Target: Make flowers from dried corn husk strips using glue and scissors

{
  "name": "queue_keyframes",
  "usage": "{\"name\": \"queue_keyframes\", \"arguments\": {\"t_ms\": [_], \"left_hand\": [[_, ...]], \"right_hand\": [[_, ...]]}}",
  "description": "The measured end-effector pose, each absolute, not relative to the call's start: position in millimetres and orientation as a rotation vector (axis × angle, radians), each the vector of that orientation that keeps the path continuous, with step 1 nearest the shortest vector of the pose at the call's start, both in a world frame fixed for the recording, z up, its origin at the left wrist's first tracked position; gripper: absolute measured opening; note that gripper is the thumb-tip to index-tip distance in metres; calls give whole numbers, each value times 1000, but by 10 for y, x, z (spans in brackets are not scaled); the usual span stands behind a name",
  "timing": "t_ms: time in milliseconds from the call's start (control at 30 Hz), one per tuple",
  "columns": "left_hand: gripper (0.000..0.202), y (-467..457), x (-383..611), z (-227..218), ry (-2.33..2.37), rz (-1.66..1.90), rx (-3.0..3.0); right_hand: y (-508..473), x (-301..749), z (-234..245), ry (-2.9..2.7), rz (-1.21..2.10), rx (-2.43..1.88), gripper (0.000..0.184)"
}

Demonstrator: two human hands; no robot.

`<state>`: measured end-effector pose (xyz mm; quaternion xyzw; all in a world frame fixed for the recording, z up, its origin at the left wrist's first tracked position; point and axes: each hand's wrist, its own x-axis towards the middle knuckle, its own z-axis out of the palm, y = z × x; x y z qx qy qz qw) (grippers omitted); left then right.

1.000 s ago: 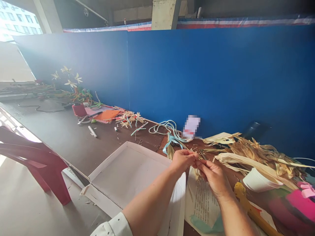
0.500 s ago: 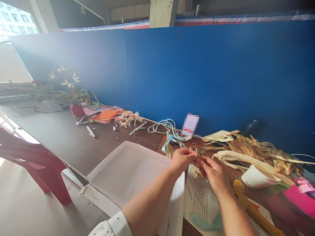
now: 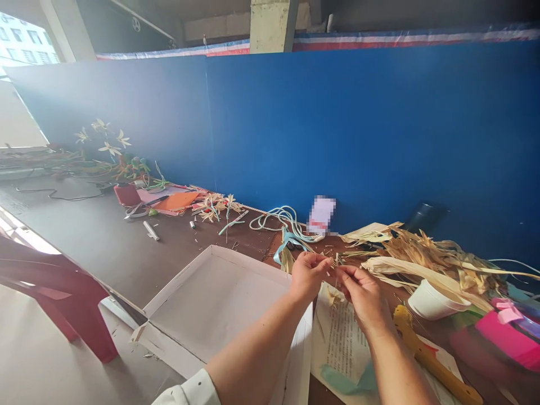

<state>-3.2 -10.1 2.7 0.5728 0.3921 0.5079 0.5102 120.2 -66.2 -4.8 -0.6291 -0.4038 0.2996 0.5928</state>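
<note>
Left hand (image 3: 310, 275) and right hand (image 3: 358, 289) close together, fingertips pinching small pale-tan dried-husk piece (image 3: 335, 297), hanging just below them over printed white paper sheet (image 3: 343, 340). Likely light, papery, easily torn; best gripped at top, loose ends untouched.

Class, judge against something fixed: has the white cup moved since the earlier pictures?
No. The white cup keeps its place beside the dried husks on the table; only the whole view has shifted slightly.
</note>
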Motion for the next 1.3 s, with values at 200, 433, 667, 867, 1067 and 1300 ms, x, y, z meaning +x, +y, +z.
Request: {"name": "queue_keyframes", "arguments": {"t_ms": [200, 433, 667, 867, 1067, 1300], "left_hand": [[19, -152, -74, -40, 1131, 880, 2064], [20, -249, -92, -30, 1108, 689, 2487], [20, -314, -50, -29, 1100, 494, 2630], [27, -345, -5, -54, 1160, 379, 2698], [29, -341, 9, -94, 1158, 376, 2755], [21, -313, -37, -71, 1066, 584, 2570]], "right_hand": [[-649, 1246, -34, -772, 657, -1310, 36], [-646, 1211, 25, -697, 645, -1215, 38], [-649, 1219, 5, -687, 684, -1213, 36], [-655, 1204, 31, -693, 686, -1212, 38], [-676, 1172, 70, -681, 701, -1236, 37], [-668, 1202, 57, -669, 709, -1229, 37]]}}
